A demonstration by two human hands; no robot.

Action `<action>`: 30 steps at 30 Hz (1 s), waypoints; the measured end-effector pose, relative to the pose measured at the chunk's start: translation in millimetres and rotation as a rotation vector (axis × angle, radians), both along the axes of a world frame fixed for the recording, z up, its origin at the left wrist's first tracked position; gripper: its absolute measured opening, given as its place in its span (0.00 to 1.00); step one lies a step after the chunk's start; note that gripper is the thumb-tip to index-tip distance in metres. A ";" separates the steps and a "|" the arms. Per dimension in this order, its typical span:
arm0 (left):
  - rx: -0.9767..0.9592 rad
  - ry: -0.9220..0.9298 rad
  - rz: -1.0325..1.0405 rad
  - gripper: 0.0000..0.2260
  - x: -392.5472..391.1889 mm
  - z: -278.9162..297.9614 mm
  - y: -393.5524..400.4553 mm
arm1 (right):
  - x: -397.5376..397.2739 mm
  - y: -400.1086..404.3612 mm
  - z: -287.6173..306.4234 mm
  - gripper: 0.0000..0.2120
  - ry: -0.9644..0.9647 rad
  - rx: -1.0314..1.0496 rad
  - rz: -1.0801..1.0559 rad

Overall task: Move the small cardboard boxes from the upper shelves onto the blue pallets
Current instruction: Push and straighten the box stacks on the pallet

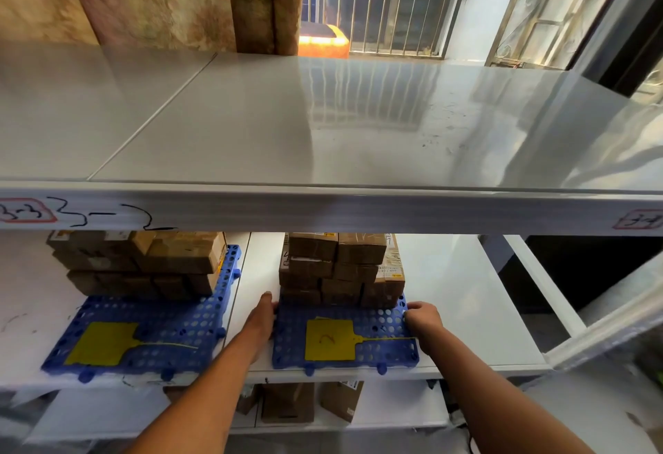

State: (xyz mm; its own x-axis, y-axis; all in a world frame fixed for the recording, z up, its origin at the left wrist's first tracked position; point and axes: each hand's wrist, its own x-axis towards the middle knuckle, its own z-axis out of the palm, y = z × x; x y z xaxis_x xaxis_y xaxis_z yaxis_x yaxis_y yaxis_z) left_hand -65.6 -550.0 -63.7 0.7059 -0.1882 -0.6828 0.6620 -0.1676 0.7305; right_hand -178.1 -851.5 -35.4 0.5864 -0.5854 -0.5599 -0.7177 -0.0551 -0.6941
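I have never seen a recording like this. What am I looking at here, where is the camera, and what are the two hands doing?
There is no machine. The single picture comes from a camera worn on a person's head, looking forward and down at metal shelves.

The top shelf is bare grey metal. On the shelf below lie two blue plastic pallets. The left pallet and the right pallet each carry a stack of small cardboard boxes, the left stack and the right stack, plus a flat yellow tag.

The left hand lies with straight fingers against the right pallet's left edge. The right hand curls around its right edge. So both hands hold that pallet, not a box.
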 end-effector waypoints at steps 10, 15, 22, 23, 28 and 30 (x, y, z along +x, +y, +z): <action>0.011 -0.033 -0.044 0.26 -5.1 1.5 -30.3 | -10.4 -28.6 -2.2 0.12 -0.013 -0.007 -0.009; 0.036 -0.054 -0.042 0.24 -7.4 1.7 -33.2 | -11.5 -31.0 -3.1 0.12 -0.023 -0.008 0.000; 0.163 -0.125 -0.027 0.20 -19.3 2.4 -30.8 | -15.0 -35.6 -2.0 0.12 -0.013 -0.013 0.038; 0.175 -0.134 -0.034 0.20 -21.1 1.5 -29.9 | -15.3 -37.3 -1.7 0.12 -0.010 -0.029 0.048; 0.230 -0.168 -0.042 0.27 -34.8 11.1 -3.6 | -25.9 -25.8 16.4 0.15 0.066 -0.234 0.126; 0.225 -0.192 -0.017 0.27 -42.0 22.9 12.3 | -36.4 -13.2 26.7 0.18 0.117 -0.378 0.152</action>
